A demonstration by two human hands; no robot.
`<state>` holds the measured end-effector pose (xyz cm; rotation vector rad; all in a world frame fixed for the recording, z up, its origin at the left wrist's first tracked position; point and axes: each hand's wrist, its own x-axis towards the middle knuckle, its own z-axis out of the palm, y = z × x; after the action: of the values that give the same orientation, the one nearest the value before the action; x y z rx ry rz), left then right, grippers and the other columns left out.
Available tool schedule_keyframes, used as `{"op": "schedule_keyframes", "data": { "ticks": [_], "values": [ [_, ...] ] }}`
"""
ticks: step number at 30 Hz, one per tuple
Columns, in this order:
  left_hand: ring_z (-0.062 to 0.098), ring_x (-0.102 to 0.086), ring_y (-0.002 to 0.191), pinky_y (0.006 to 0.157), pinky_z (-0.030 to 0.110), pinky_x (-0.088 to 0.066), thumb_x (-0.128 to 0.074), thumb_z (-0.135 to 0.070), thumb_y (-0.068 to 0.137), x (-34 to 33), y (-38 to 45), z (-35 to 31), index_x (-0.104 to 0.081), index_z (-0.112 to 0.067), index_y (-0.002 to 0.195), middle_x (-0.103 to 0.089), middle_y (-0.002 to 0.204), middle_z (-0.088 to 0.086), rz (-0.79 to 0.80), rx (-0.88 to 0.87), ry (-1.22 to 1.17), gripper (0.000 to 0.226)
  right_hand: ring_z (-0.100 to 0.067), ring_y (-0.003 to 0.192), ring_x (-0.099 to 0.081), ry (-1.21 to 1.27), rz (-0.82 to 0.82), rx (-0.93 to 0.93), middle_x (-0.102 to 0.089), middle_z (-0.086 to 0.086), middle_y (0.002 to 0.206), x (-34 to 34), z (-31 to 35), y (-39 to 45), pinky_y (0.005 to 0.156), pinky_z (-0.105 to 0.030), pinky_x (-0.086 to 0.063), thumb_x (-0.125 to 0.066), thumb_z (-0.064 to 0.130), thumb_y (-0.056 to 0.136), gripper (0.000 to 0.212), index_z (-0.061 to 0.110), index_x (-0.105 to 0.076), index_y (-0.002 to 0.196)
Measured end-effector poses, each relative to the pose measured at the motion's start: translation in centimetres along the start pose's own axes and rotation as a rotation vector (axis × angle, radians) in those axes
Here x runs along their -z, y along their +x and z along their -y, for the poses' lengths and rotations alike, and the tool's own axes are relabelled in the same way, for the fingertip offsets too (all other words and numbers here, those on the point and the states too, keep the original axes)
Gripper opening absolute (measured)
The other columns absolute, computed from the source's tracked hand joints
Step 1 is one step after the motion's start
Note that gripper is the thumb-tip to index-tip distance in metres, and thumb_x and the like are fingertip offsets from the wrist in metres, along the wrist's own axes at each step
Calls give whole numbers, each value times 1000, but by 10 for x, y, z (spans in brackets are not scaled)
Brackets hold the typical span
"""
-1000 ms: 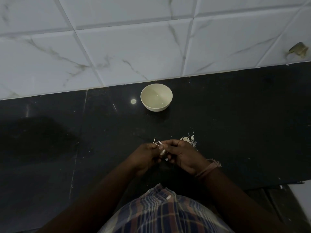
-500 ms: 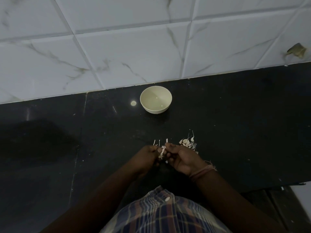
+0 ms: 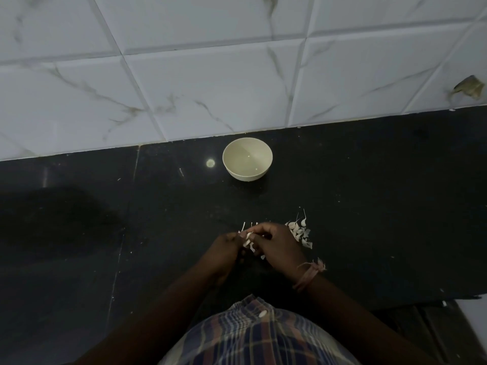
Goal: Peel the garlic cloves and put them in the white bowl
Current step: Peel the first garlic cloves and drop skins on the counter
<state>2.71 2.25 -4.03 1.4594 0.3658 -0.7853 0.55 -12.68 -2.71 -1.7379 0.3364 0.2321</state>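
Left hand (image 3: 228,245): fingers curled, pinching a clove (image 3: 247,239) from its left side, low over the tabletop (image 3: 369,206).
Right hand (image 3: 276,246): fingers curled over the same clove from its right side; fingertips meet those of the left hand.
Clove: pale, small, held between the two hands; whether its skin is partly off cannot be told.
Bowl (image 3: 247,159): white, upright, on the tabletop near the wall (image 3: 210,75), well apart from the hands; no clove can be made out inside it.
Pile (image 3: 300,233): pale cloves and thin skins, some with long wisps pointing away from the person, on the tabletop just beside the right hand, partly hidden by it.
Scraps (image 3: 243,227): a few pale slivers on the tabletop just beyond the fingertips.
Tabletop: black, polished stone, with a round light reflection (image 3: 210,163) left of the bowl.
Wall: white marbled tiles, with a chipped patch (image 3: 470,86) at far right.
Wristband (image 3: 308,275): frayed thread tied round the right wrist.
Shirt (image 3: 258,335): plaid, at the lower edge of the view.
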Motion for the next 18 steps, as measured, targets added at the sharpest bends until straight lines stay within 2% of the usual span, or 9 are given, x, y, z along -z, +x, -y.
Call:
{"op": "schedule_keyframes", "data": {
  "ticks": [3,5,7,9,11,13,16,18],
  "values": [
    [16,-53,66,59,28,-42,-48,-27,108,-2,-3,-3,-69,-10,90,-63,83,14,15,1,-12,33,-16,66,-68,128,40,-57,-76,-10,87,4,2,-2,62,-32,-56,-70,8,92,5,10,-74,92],
    [13,-53,62,56,23,-44,-48,-24,108,-6,-4,-4,-66,-8,91,-62,77,9,34,12,-73,29,-17,63,-64,236,40,-118,-71,-11,83,7,1,-4,55,-29,-51,-61,9,97,7,6,-67,94],
    [9,-55,60,55,20,-49,-50,-19,107,-10,-5,-5,-64,-6,93,-59,73,5,47,31,-179,23,-15,56,-56,242,-44,-193,-64,-9,78,13,-1,-4,48,-26,-42,-48,15,102,15,8,-58,93],
    [10,-62,68,61,21,-56,-54,-12,104,-11,-7,-6,-65,-2,98,-62,80,7,44,53,-298,16,-15,53,-52,109,-171,-257,-61,-7,75,25,-9,-2,49,-27,-39,-43,26,105,23,11,-55,92],
    [16,-66,81,66,23,-60,-55,-5,101,-11,-6,-7,-66,3,102,-66,88,12,34,67,-380,13,-16,61,-58,-29,-297,-281,-64,-5,78,39,-19,2,57,-32,-48,-48,34,104,26,13,-59,94],
    [21,-69,90,70,24,-61,-54,2,100,-13,-7,-7,-67,6,103,-70,97,16,40,62,-412,14,-17,73,-63,-105,-395,-282,-69,-6,90,51,-27,4,70,-37,-55,-54,34,102,21,15,-61,95],
    [22,-71,98,77,25,-62,-54,8,98,-16,-8,-5,-68,8,105,-73,110,17,33,26,-392,16,-10,80,-60,-135,-454,-247,-67,-1,100,57,-25,0,66,-27,-46,-60,26,100,15,14,-62,108],
    [23,-72,97,79,27,-62,-58,10,95,-19,-10,-4,-69,8,102,-75,105,15,11,-1,-368,13,-4,82,-57,-155,-464,-168,-60,10,93,54,-21,-7,71,-26,-46,-65,29,98,27,16,-60,121]
  ]
}}
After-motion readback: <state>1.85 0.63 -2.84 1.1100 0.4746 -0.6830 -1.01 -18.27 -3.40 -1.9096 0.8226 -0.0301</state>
